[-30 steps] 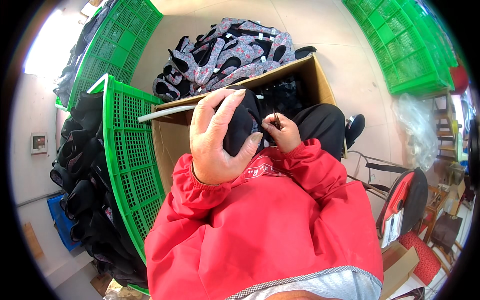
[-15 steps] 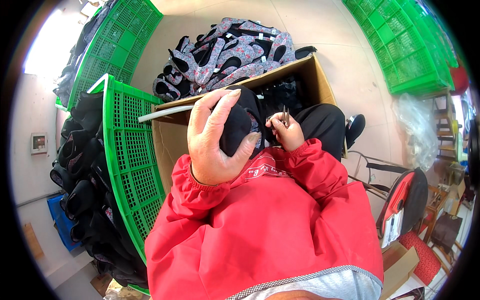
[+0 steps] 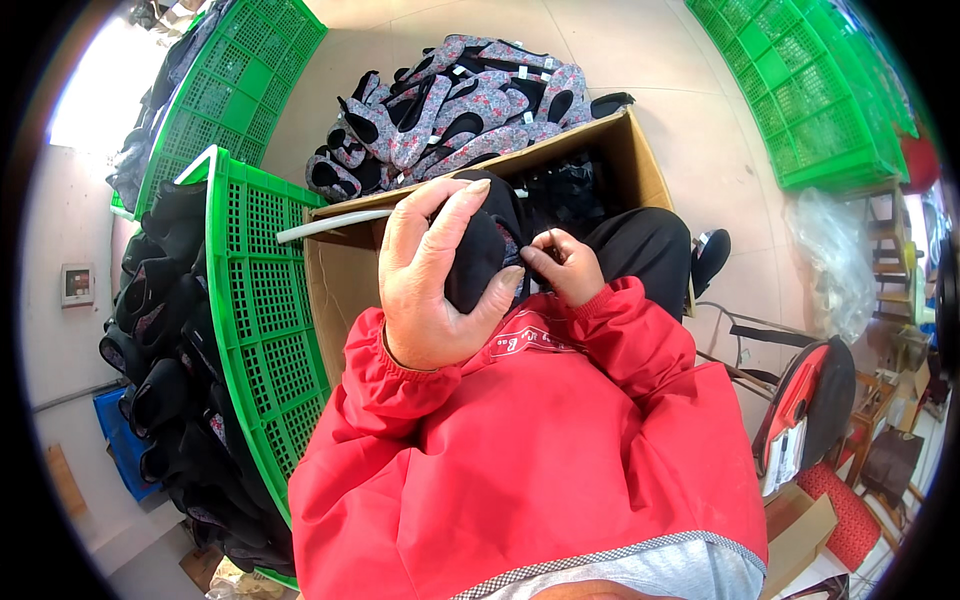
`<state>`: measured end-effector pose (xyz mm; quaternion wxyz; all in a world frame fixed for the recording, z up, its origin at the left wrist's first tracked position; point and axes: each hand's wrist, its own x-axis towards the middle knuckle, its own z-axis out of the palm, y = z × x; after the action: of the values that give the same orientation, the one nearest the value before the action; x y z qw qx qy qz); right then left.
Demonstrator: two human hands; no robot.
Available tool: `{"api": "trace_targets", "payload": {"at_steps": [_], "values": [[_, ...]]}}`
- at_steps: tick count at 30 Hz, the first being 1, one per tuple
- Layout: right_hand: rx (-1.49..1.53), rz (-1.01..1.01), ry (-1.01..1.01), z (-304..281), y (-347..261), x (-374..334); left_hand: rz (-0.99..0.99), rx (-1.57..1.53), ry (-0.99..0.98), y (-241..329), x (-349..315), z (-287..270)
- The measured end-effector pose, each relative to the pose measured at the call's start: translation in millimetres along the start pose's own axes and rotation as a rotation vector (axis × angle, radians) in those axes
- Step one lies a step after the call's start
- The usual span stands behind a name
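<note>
A black fabric shoe [image 3: 474,262] with a floral lining lies in my left hand [image 3: 428,285], whose fingers curve over its far end while the thumb presses its near edge. Close at the shoe's right edge is my right hand [image 3: 572,272], fingers pinched together around small thread snips [image 3: 551,236]. Only a thin dark bit of the snips shows; the rest is hidden by the fingers. Whether their tips touch the shoe I cannot tell.
A cardboard box [image 3: 640,160] with dark contents stands in front of my knees. Beyond it lies a heap of floral shoes [image 3: 450,110]. A green crate [image 3: 265,290] stands at left beside stacked black shoes [image 3: 165,330]. Another green crate [image 3: 800,90] is at far right.
My right hand has turned and moved slightly left toward the shoe; the snips' blades, upright and visible before, are now mostly hidden. My left hand and the shoe have hardly moved.
</note>
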<state>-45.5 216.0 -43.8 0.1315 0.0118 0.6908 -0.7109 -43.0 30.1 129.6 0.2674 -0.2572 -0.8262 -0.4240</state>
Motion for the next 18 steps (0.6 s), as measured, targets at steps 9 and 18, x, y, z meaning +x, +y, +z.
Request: {"api": "trace_targets", "payload": {"at_steps": [9,18], "values": [[-0.246,-0.125,0.082,6,3,1,0.000,0.017,0.006,0,-1,0],[0.279,0.147,0.111,-4,21,2,-0.071,-0.007,0.163,-8,-14,-13]]}}
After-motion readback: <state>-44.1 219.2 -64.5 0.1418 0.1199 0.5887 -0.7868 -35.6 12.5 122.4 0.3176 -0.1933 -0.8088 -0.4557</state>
